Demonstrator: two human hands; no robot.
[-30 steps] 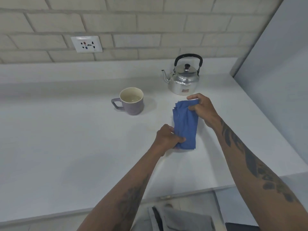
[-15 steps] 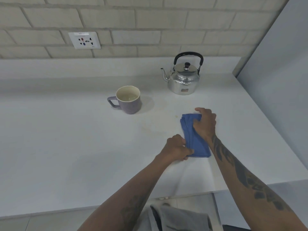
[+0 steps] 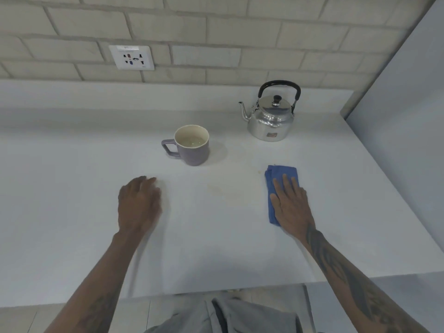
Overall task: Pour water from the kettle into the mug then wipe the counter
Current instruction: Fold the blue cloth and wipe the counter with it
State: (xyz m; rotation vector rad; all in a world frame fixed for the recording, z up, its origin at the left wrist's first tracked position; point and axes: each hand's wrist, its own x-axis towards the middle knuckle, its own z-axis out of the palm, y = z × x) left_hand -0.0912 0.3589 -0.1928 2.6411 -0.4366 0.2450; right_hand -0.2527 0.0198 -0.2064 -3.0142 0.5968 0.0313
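A silver kettle (image 3: 270,118) with a black handle stands upright at the back right of the white counter (image 3: 72,200). A purple mug (image 3: 192,146) with liquid in it sits left of the kettle, its handle pointing left. A folded blue cloth (image 3: 278,179) lies flat in front of the kettle. My right hand (image 3: 289,203) rests palm down on the cloth, fingers spread flat. My left hand (image 3: 138,205) hovers over bare counter in front of the mug, blurred, fingers loosely curled, holding nothing.
A faint damp smear (image 3: 223,188) marks the counter between my hands. A brick wall with a white socket (image 3: 131,57) runs along the back. A grey panel (image 3: 408,116) bounds the right side. The counter's front edge is near my body.
My left hand let go of the cloth and swung left across the counter. My right hand flattened onto the cloth, which now lies folded on the counter.
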